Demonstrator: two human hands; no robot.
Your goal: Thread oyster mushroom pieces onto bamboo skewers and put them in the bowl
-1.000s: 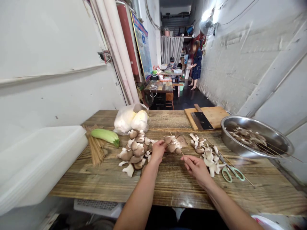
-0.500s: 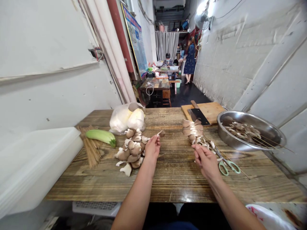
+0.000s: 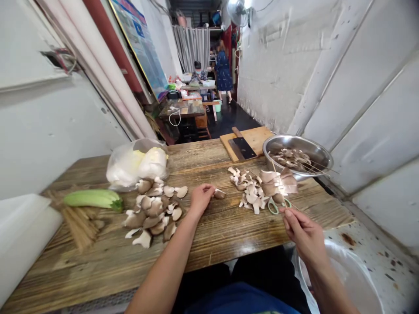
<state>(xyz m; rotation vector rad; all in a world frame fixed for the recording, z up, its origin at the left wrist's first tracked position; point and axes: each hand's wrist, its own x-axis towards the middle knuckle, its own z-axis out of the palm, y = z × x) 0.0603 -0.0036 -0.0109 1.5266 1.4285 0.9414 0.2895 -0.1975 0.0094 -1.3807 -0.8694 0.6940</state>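
Note:
In the head view my left hand (image 3: 202, 197) pinches a small oyster mushroom (image 3: 219, 194) just above the table. To its left lies a heap of oyster mushrooms (image 3: 153, 211). My right hand (image 3: 301, 226), near the table's front edge, grips the lower end of a mushroom skewer (image 3: 278, 183); flat mushroom pieces are threaded on its upper part. Behind the skewer are scissors (image 3: 273, 206) with green handles, their blades hidden. Trimmed mushroom pieces (image 3: 252, 192) lie between my hands.
A steel basin (image 3: 322, 150) with skewered mushrooms stands at the right, beside a cutting board (image 3: 262, 137) bearing a cleaver (image 3: 242, 148). Bamboo skewers (image 3: 77, 224), a green squash (image 3: 91, 199) and a plastic bag (image 3: 121, 168) sit left. One person (image 3: 223, 72) stands farther back.
The view has swung right. My right hand has carried the mushroom skewer rightward, away from the trimmed pieces and over the scissors. My left hand still holds its mushroom, now lower.

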